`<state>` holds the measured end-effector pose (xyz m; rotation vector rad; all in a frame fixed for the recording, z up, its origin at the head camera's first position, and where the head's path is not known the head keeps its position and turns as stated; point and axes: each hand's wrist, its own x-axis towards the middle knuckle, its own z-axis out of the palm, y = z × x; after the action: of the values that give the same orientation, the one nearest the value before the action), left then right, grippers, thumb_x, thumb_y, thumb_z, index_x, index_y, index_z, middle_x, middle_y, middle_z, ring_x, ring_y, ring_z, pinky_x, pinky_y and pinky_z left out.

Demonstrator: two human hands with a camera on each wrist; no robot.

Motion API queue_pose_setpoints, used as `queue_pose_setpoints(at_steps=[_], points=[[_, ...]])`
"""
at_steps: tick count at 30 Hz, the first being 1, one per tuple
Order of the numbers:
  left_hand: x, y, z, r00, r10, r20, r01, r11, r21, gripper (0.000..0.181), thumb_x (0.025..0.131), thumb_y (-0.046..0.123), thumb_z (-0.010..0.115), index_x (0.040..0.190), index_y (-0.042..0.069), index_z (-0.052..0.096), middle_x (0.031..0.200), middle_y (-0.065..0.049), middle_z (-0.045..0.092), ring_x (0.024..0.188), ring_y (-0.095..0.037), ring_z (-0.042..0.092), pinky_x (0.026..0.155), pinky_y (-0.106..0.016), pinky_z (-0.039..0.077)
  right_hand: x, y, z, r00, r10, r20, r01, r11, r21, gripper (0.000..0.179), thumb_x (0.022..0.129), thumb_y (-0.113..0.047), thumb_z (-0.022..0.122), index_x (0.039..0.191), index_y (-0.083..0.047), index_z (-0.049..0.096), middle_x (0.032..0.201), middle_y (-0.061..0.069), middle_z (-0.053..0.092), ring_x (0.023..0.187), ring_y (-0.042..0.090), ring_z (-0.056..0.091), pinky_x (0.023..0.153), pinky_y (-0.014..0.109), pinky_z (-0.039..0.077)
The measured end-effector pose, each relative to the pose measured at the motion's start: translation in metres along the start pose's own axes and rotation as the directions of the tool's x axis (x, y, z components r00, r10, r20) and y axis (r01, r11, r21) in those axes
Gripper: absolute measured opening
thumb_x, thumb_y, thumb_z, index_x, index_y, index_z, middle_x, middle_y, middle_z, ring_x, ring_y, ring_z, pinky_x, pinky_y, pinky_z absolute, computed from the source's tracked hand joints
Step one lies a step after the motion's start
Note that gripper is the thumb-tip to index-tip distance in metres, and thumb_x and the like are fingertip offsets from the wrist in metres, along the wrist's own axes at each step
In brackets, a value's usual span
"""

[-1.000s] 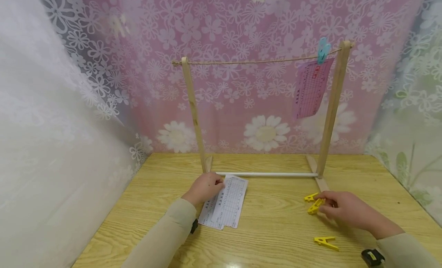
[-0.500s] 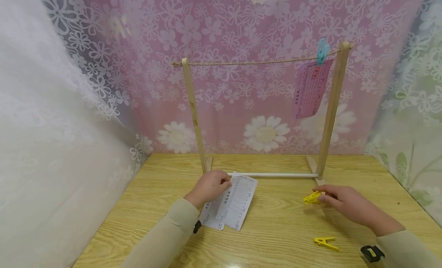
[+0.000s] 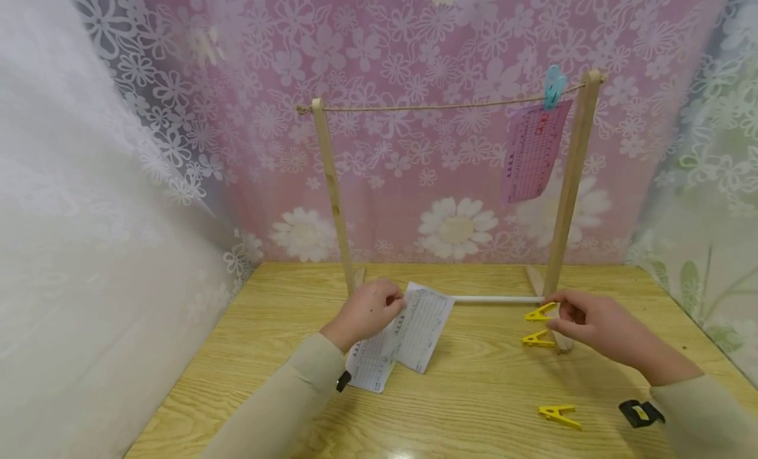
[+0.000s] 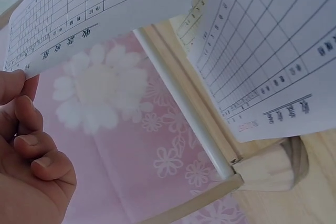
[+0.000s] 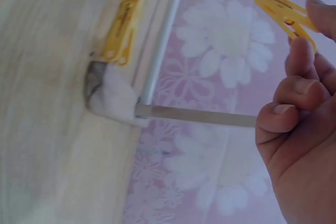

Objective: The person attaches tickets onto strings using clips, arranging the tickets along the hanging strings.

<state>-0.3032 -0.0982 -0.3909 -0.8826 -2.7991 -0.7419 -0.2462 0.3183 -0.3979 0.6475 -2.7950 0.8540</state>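
Observation:
My left hand pinches a white printed receipt slip by its edge, raised off the table. In the left wrist view, the thumb and forefinger grip a corner of that slip, the other fingers curled. Another white slip lies on the table below, partly covered by the raised one. Over at the right, my right hand holds a yellow clothespin by its handle end between thumb and fingers; the right wrist view shows this clothespin pointing away from the fingertips. A second yellow clothespin rests just beneath.
A third yellow clothespin lies nearer the front. Behind the hands stands a wooden frame with a left post, a right post, a white bottom rod and a rope. A blue clothespin hangs a pink slip there.
My left hand has moved right and up, lifting one slip off the other. The right hand has picked up a yellow clothespin and raised it away from the one beside it.

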Motion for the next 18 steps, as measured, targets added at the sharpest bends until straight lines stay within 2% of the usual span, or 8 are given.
queue_pose_setpoints(at_steps=[8, 10, 15, 17, 18], points=[[0.004, 0.007, -0.008, 0.999, -0.003, -0.039, 0.001, 0.998, -0.057, 0.016, 0.103, 0.024, 0.061, 0.095, 0.017, 0.072, 0.089, 0.008, 0.06, 0.075, -0.012, 0.054, 0.064, -0.029, 0.047, 0.01, -0.016, -0.01, 0.995, -0.04, -0.091, 0.043, 0.998, 0.038, 0.026, 0.105, -0.023, 0.058, 0.129, -0.012, 0.06, 0.075, -0.004, 0.053, 0.056, 0.013, 0.04, 0.049, 0.029, 0.034], [0.006, 0.009, -0.012, 0.998, -0.008, -0.063, 0.004, 0.998, -0.066, 0.015, 0.103, 0.023, 0.061, 0.094, 0.017, 0.072, 0.088, 0.008, 0.06, 0.073, -0.012, 0.055, 0.064, -0.03, 0.047, 0.013, -0.02, -0.012, 0.993, -0.042, -0.106, 0.046, 0.998, 0.037, 0.022, 0.106, -0.022, 0.056, 0.125, -0.011, 0.06, 0.075, -0.003, 0.052, 0.056, 0.014, 0.039, 0.049, 0.029, 0.034], [0.009, 0.012, -0.021, 0.992, -0.003, -0.123, -0.005, 0.998, -0.062, 0.014, 0.102, 0.023, 0.063, 0.09, 0.019, 0.068, 0.086, 0.008, 0.058, 0.07, -0.012, 0.054, 0.061, -0.029, 0.046, 0.019, -0.028, -0.019, 0.99, -0.062, -0.128, 0.069, 0.997, 0.047, 0.022, 0.107, -0.021, 0.054, 0.128, -0.012, 0.057, 0.074, -0.001, 0.048, 0.054, 0.015, 0.037, 0.047, 0.03, 0.033], [0.011, 0.013, -0.025, 0.991, 0.008, -0.132, -0.016, 0.998, -0.057, 0.017, 0.102, 0.023, 0.062, 0.086, 0.019, 0.065, 0.085, 0.007, 0.056, 0.07, -0.013, 0.052, 0.061, -0.029, 0.045, 0.022, -0.031, -0.023, 0.987, -0.079, -0.138, 0.086, 0.995, 0.047, 0.026, 0.107, -0.02, 0.054, 0.132, -0.013, 0.056, 0.072, 0.0, 0.046, 0.053, 0.016, 0.037, 0.047, 0.03, 0.033], [0.012, 0.014, -0.027, 0.991, 0.016, -0.133, -0.023, 0.998, -0.055, 0.02, 0.103, 0.023, 0.062, 0.083, 0.019, 0.063, 0.084, 0.006, 0.055, 0.069, -0.013, 0.051, 0.06, -0.03, 0.043, 0.023, -0.033, -0.025, 0.986, -0.086, -0.143, 0.093, 0.995, 0.046, 0.024, 0.107, -0.02, 0.054, 0.13, -0.013, 0.057, 0.072, 0.0, 0.046, 0.053, 0.016, 0.037, 0.047, 0.03, 0.033]])
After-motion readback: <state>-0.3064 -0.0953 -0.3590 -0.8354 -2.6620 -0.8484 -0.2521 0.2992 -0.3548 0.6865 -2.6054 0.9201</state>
